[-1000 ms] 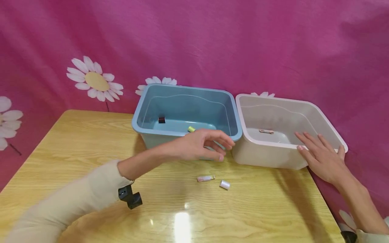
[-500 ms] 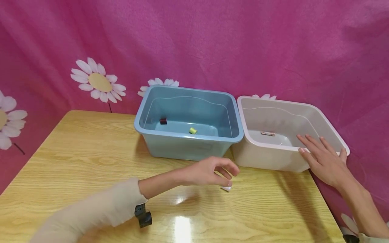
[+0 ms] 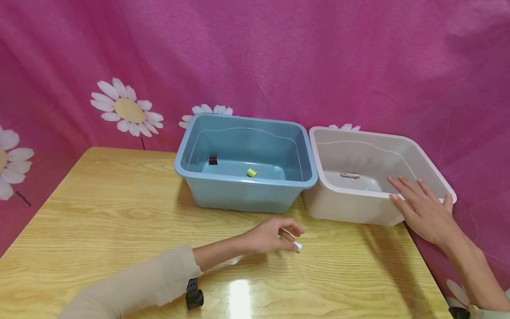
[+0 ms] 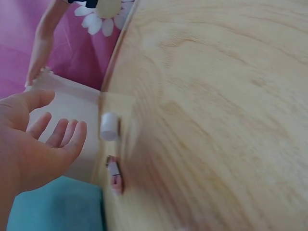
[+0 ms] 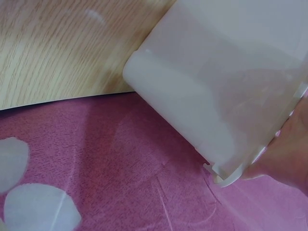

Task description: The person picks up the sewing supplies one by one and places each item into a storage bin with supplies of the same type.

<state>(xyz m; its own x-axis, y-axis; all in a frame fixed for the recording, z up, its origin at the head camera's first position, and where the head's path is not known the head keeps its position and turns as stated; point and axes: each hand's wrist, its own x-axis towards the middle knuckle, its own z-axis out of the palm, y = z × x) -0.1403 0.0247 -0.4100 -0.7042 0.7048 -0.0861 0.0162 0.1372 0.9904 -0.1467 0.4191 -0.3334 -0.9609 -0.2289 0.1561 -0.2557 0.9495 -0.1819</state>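
My left hand (image 3: 272, 235) hovers low over the table with its fingers loosely bent and nothing held. Its thumb tip overlaps a white thread spool (image 3: 297, 246) in the head view; in the left wrist view the hand (image 4: 41, 139) appears apart from the spool (image 4: 109, 126). Beside that spool lies a pinkish nail clipper (image 4: 115, 174), mostly hidden by the hand in the head view. My right hand (image 3: 428, 215) rests on the near rim of the beige bin (image 3: 354, 206), fingers extended over its inside.
A blue bin (image 3: 243, 192) stands left of the beige one, holding a dark spool (image 3: 213, 160) and a yellow-green spool (image 3: 252, 173). Another pinkish clipper (image 3: 350, 175) lies inside the beige bin. A pink flowered cloth (image 3: 255, 57) hangs behind the wooden table (image 3: 119, 208).
My left hand has come down from in front of the blue bin's rim to just above the table by the white spool. The right hand has stayed on the beige bin.
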